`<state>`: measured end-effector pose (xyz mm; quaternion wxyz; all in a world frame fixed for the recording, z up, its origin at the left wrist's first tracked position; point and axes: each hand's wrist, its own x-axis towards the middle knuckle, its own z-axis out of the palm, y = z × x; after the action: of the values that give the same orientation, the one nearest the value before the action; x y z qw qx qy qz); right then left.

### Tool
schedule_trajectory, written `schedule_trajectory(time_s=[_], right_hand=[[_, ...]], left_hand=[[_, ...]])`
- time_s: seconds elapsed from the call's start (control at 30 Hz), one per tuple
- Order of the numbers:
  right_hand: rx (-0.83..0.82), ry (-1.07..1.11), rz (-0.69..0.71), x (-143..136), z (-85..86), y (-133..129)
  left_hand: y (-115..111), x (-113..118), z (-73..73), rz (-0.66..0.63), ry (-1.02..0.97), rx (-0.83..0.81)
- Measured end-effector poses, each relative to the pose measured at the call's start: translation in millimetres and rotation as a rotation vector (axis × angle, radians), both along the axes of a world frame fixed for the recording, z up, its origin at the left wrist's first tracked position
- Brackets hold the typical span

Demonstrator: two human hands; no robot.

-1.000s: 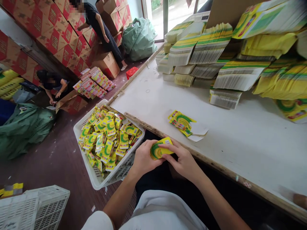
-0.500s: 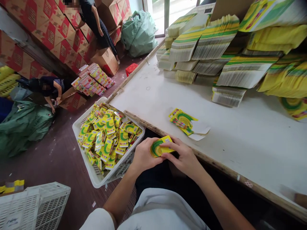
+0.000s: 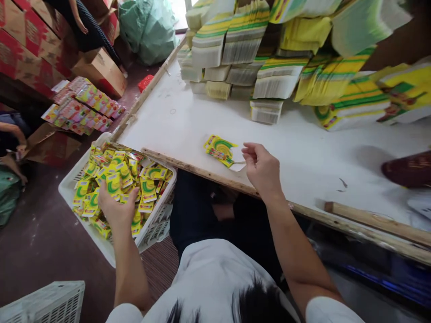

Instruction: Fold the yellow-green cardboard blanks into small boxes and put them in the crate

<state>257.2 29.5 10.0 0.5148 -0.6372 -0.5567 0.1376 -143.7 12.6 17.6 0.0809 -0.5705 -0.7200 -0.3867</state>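
Observation:
My left hand (image 3: 117,205) reaches over a white plastic basket (image 3: 63,186) heaped with small yellow-and-green packets. Its thumb and fingers are spread around a packet (image 3: 113,183) on top of the heap, without a visible grip. Over the white table my right hand (image 3: 264,168) is open, its fingers loosely bent and a gap showing between them. Those fingertips are beside the white end of some flat yellow-and-green printed cards (image 3: 220,149) lying near the table's edge. Whether they touch the cards is unclear.
Stacks of printed cards (image 3: 283,74) line the back of the table (image 3: 151,121). A dark cylindrical object (image 3: 409,168) lies at the right. Another white crate (image 3: 50,300) stands on the floor. Two people, cartons (image 3: 101,69) and a green sack (image 3: 146,31) are at the left.
Both hands were together on one yellow-and-green packet. Now they have parted, the left over the basket and the right beside the cards. The view has shifted to the right.

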Motion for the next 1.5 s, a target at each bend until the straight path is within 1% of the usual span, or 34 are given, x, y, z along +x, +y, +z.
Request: schedule_trajectory(time_s=[0.03,0.1,0.13,0.2,0.27,0.3,0.37,0.43,0.57,0.7,0.83,0.9,0.97,1.07,1.17,1.23,1.3,1.37,1.4,1.43,1.5], right_hand=[[0.006,-0.017,-0.028,2,0.7,3],[-0.027,-0.095,-0.028,-2,1.3,11],[-0.077,-0.163,-0.022,-7,0.9,17],[-0.241,-0.349,-0.023,-16,-2.0,27],[-0.390,-0.510,-0.036,-23,-7.4,36],[-0.430,-0.558,-0.034,-25,-10.5,39],[-0.445,-0.593,-0.013,-26,-15.9,42],[-0.435,-0.603,0.006,-24,-19.0,42],[-0.443,-0.622,0.012,-23,-19.4,43],[-0.436,-0.646,0.023,-27,-20.8,46],[-0.398,-0.655,0.013,-28,-27.9,45],[-0.340,-0.614,-0.011,-26,-33.9,43],[-0.257,-0.513,-0.031,-22,-40.3,42],[-0.165,-0.339,-0.011,-14,-44.7,43],[-0.066,-0.029,0.035,-15,-36.8,34],[-0.001,0.189,0.138,-25,-26.6,17],[0.005,0.269,0.337,-43,-17.4,-6],[-0.067,0.314,0.572,-64,-12.5,-27],[-0.096,0.361,0.637,-73,-12.0,-35],[-0.127,0.420,0.673,-81,-12.4,-40],[-0.169,0.539,0.676,-92,-15.0,-45]], left_hand=[[0,8,-4.0,-0.077,-0.033,-0.012],[-1,33,-9.4,-0.256,-0.104,-0.059],[-2,49,-10.1,-0.343,-0.130,-0.083],[-3,76,-8.1,-0.493,-0.150,-0.115],[-3,95,-4.6,-0.601,-0.151,-0.129],[-4,101,-3.6,-0.640,-0.152,-0.136],[-4,106,-4.7,-0.691,-0.166,-0.164],[-4,108,-9.7,-0.724,-0.192,-0.197],[-6,114,-19.4,-0.771,-0.231,-0.265],[-7,125,-20.6,-0.817,-0.265,-0.317],[-8,134,-21.3,-0.850,-0.310,-0.350],[-11,139,-23.4,-0.862,-0.341,-0.364],[-15,144,-27.2,-0.888,-0.399,-0.386],[-20,152,-35.9,-0.935,-0.549,-0.432],[-21,158,-43.7,-0.939,-0.739,-0.483],[-20,164,-44.5,-0.915,-0.934,-0.478],[-18,174,-39.4,-0.895,-1.203,-0.374],[-16,185,-29.1,-0.858,-1.466,-0.196],[-16,190,-23.0,-0.827,-1.561,-0.105],[-15,194,-17.2,-0.785,-1.623,-0.027],[-16,200,-8.9,-0.691,-1.654,0.073]])
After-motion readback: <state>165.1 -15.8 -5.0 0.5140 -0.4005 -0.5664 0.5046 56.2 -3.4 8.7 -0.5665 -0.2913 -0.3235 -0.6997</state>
